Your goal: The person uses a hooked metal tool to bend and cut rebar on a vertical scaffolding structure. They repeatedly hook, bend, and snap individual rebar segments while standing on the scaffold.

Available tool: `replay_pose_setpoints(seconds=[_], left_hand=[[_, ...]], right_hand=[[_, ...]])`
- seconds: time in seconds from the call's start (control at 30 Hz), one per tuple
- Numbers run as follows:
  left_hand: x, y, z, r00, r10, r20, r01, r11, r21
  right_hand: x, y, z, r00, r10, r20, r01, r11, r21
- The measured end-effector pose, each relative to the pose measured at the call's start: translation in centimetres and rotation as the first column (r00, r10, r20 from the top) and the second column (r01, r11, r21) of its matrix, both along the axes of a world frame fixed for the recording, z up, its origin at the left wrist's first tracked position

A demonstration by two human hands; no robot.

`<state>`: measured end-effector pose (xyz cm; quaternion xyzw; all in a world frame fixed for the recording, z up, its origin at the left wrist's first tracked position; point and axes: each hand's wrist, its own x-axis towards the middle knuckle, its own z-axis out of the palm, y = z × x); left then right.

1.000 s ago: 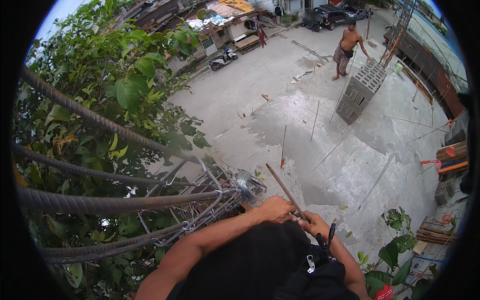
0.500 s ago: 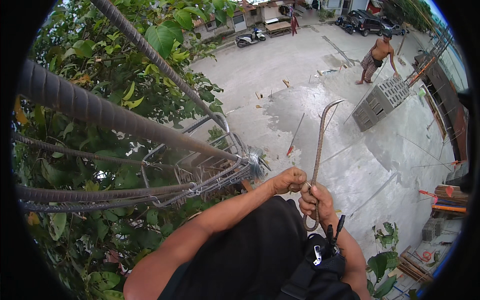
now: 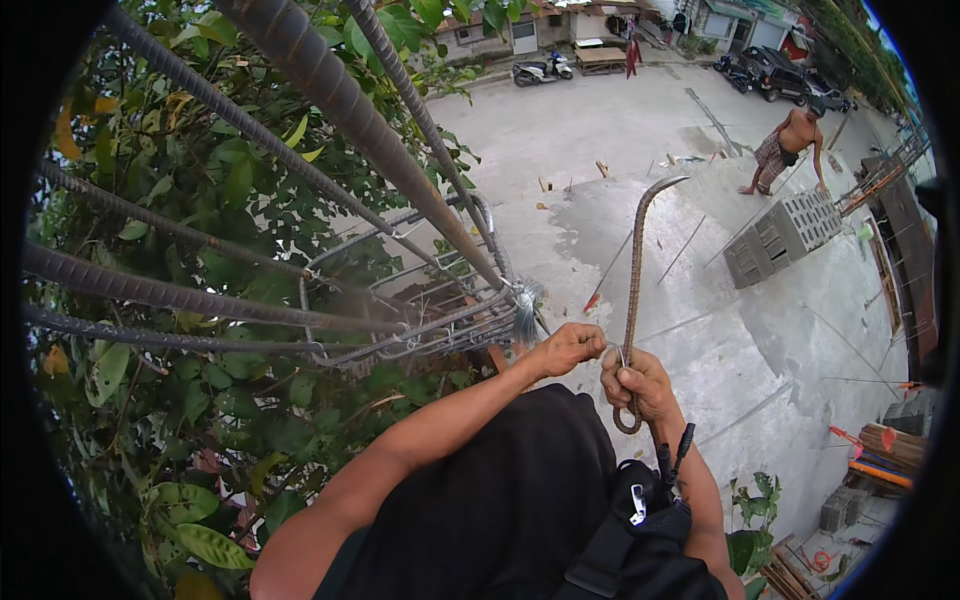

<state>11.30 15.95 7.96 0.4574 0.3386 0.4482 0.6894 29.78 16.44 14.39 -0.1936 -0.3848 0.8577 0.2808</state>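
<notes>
My right hand (image 3: 640, 384) is wrapped round the lower part of a rebar tying hook (image 3: 636, 260). The hook is a long, rusty ribbed rod with a curved, pointed top and a rounded loop below my fist. To its left, my left hand (image 3: 570, 349) is closed in a pinch. A thin strand of tie wire seems to run from its fingertips to the rod at my right hand. Left of my hands, a bundle of silvery tie wire (image 3: 525, 300) hangs at the corner of a rebar column cage (image 3: 430, 335) made of thick ribbed bars and square stirrups.
Leafy branches (image 3: 215, 400) crowd the left side behind the bars. Far below lies a concrete slab (image 3: 680, 320). There, a person (image 3: 790, 145) leans a hand on a stack of hollow blocks (image 3: 785, 238). Lumber (image 3: 895, 445) lies at the right, and parked vehicles (image 3: 775, 75) stand beyond.
My view has shifted, so the bars and the ground appear moved. My left hand has drawn slightly left, away from my right hand, which still grips the hook.
</notes>
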Motion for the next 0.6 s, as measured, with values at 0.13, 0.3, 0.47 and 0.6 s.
replay_pose_setpoints(seconds=[0.13, 0.3, 0.47, 0.6], left_hand=[[1.9, -2.9, 0.2, 0.941, 0.041, 0.336, 0.183, 0.773, -0.607], [-0.4, -3.0, 2.0, 0.996, 0.076, -0.056, -0.082, 0.99, -0.119], [-5.8, -7.9, 5.5, 0.964, 0.181, -0.194, -0.208, 0.97, -0.124], [-11.0, -16.6, 10.4, 0.819, 0.573, 0.039, -0.568, 0.819, -0.083]], right_hand=[[-1.3, -0.1, 0.4, 0.982, -0.087, 0.166, 0.067, 0.99, 0.124], [-1.9, 0.4, 0.4, 0.974, -0.153, 0.169, 0.113, 0.967, 0.229], [-0.7, 2.0, -1.5, 0.855, -0.279, 0.437, 0.119, 0.926, 0.359], [1.6, 2.6, -4.3, 0.793, -0.126, 0.595, -0.035, 0.967, 0.251]])
